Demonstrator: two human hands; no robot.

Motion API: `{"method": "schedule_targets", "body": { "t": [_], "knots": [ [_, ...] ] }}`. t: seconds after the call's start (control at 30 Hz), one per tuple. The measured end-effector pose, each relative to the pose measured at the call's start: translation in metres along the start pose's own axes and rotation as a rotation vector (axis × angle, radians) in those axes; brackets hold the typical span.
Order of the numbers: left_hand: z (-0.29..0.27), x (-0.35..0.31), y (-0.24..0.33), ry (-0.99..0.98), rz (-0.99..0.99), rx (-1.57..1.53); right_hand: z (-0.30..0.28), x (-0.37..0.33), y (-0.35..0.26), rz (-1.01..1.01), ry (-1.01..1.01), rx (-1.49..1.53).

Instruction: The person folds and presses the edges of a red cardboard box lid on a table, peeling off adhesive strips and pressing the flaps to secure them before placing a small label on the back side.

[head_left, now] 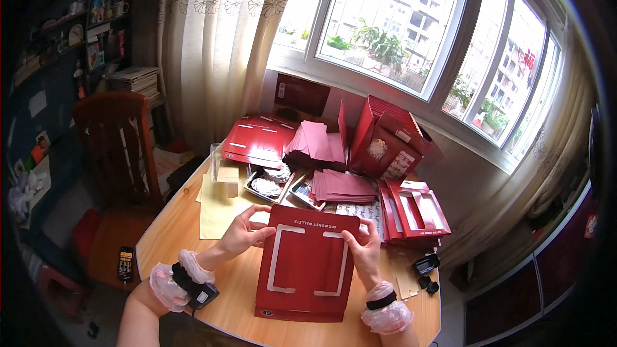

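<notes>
Upright before me over the near part of the table is a red cardboard packaging card [307,263] with white bracket-shaped outlines on its face. My left hand [243,236] pinches its upper left edge between thumb and fingers. At the upper right edge, my right hand [365,250] grips the same card, thumb in front and fingers partly hidden behind. Just beyond the card lie a stack of dusky pink paper envelopes [347,187] and a black tray [265,184] holding white decorative pieces.
More red cards [257,140] are piled at the back left, with pink envelopes [313,142] beside them. A large red box [389,144] stands by the window. Red window-cut cartons [421,211] lie at right. Yellow paper [215,218] and a pale block [227,181] sit at left.
</notes>
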State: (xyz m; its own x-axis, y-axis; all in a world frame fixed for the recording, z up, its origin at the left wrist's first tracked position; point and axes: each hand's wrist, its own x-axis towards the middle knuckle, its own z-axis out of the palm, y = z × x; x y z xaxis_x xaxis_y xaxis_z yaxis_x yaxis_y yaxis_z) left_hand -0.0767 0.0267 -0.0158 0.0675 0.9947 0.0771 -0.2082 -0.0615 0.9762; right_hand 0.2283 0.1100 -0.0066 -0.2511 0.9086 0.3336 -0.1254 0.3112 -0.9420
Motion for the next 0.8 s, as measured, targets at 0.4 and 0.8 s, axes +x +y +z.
{"method": "schedule_targets", "body": {
  "t": [0.4,0.8],
  "knots": [
    [-0.007,0.001,0.003,-0.033,-0.041,-0.08,0.011,-0.013,-0.01,-0.047,0.117,-0.023],
    [-0.015,0.004,0.009,-0.145,-0.059,0.011,0.003,-0.012,-0.012,0.006,0.044,0.004]
  ]
}}
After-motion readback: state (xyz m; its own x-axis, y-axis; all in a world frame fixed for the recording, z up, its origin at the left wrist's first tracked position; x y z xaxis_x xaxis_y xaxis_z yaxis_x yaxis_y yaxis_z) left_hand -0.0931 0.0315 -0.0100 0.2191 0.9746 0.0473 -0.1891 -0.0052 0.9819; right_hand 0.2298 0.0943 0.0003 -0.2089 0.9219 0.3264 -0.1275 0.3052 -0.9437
